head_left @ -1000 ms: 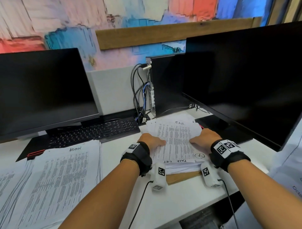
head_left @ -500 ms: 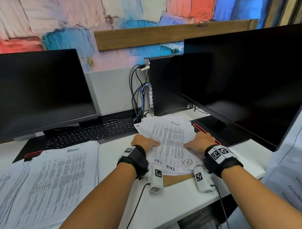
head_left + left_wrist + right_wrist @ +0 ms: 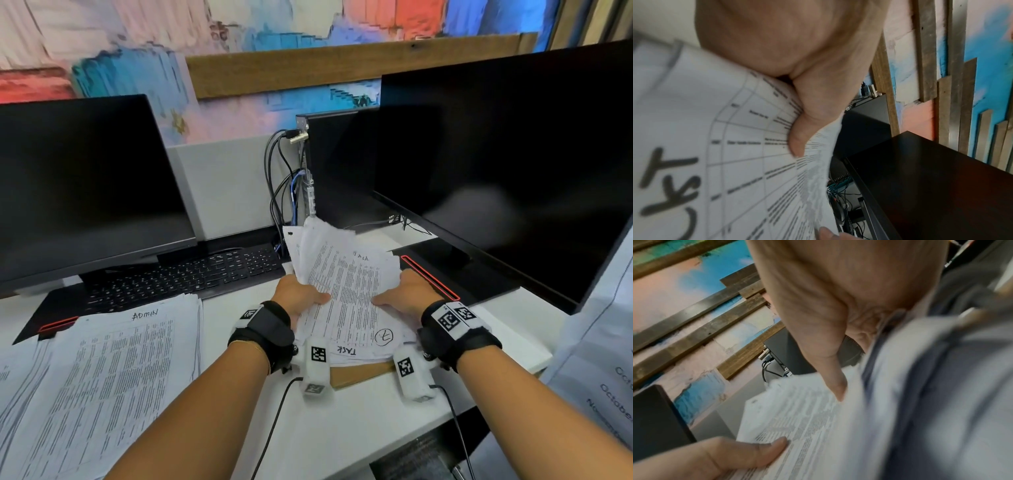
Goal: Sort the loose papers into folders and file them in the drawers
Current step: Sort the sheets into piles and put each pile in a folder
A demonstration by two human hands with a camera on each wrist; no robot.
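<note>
A thick stack of printed papers (image 3: 346, 294) marked "TASK" is tilted up off the white desk (image 3: 342, 428), far edge raised. My left hand (image 3: 298, 298) grips its left side, thumb on top of the sheets (image 3: 797, 142). My right hand (image 3: 407, 294) grips its right side, thumb (image 3: 835, 386) pressed on the top sheet (image 3: 797, 418). A brown folder (image 3: 363, 373) lies on the desk under the stack's near edge. A second pile (image 3: 102, 377) marked "ADMIN" lies flat at the left.
A black monitor (image 3: 85, 192) and keyboard (image 3: 185, 274) stand at the back left. A larger monitor (image 3: 507, 154), a computer tower (image 3: 329, 171) and cables (image 3: 284, 192) fill the back right. More printed sheets (image 3: 603, 342) hang at the right edge.
Both hands have lifted the "TASK" stack from lying flat to tilted, its far edge rising and the sheets fanning. The hands have shifted slightly left.
</note>
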